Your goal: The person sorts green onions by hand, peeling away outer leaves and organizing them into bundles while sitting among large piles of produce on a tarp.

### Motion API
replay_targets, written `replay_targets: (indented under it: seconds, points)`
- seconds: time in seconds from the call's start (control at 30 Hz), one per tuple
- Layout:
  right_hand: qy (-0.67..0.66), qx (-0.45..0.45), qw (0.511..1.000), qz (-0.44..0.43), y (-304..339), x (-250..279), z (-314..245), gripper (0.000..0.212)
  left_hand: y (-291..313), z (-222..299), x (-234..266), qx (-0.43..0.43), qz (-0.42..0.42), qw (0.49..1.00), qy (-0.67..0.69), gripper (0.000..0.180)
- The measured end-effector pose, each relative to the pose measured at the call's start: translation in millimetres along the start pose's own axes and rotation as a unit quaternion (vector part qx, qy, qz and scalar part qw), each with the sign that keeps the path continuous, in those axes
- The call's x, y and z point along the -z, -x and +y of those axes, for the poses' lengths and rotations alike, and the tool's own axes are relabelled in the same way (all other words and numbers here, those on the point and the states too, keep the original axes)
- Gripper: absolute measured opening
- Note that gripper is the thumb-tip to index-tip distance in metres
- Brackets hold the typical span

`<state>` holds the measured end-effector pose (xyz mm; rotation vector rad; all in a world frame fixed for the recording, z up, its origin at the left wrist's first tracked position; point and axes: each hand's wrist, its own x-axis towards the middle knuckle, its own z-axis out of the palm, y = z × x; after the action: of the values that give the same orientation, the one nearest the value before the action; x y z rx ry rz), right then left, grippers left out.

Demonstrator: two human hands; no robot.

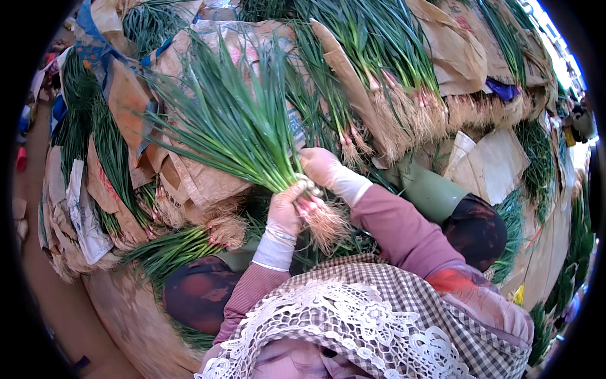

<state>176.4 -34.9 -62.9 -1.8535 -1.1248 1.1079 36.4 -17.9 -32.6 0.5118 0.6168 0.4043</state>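
Note:
A bunch of spring onions (pixel 252 132) stands out in front of me, its long green leaves fanning up and to the left. My left hand (pixel 285 207), in a pale glove, is closed round the stems just above the pinkish bulbs. Pale, stringy roots (pixel 328 225) hang below that grip. My right hand (pixel 319 168), also gloved, touches the bunch's right side with bent fingers pressed together; what they pinch there is hidden. White cuffs show at both wrists.
Brown paper sacking (pixel 208 183) lies beyond the bunch. More spring onions are piled at the back right (pixel 404 95), and a smaller bundle (pixel 183 246) rests at the near left. My bent knees (pixel 475 230) flank the work, with a checked lace-edged cloth (pixel 353 297) nearest me.

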Motion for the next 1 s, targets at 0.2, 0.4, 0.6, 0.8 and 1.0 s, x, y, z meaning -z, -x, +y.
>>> replay_targets:
  seconds: [0.2, 0.4, 0.6, 0.8, 1.0]
  points:
    - [0.406, -0.12, 0.902, -0.085, 13, 9, 20, 0.028, 4, -5, -12, -0.029, 0.002, 0.999, 0.034, 0.014]
    - [0.318, -0.006, 0.948, -0.016, 36, 31, 13, 0.033, -6, 3, 16, 0.047, 0.018, 0.999, -0.003, 0.031]
    - [0.329, -0.171, 0.913, 0.171, -14, 72, 45, 0.029, -3, 2, 10, 0.083, -0.08, 0.993, 0.021, 0.035]
    - [-0.4, -0.041, 0.914, 0.062, -6, 94, 24, 0.014, 4, 33, -4, -0.05, -0.114, 0.988, 0.095, 0.026]
    - [0.32, 0.03, 0.934, 0.155, 68, 44, -44, 0.012, -7, 18, -16, -0.022, 0.005, 0.999, 0.026, 0.019]
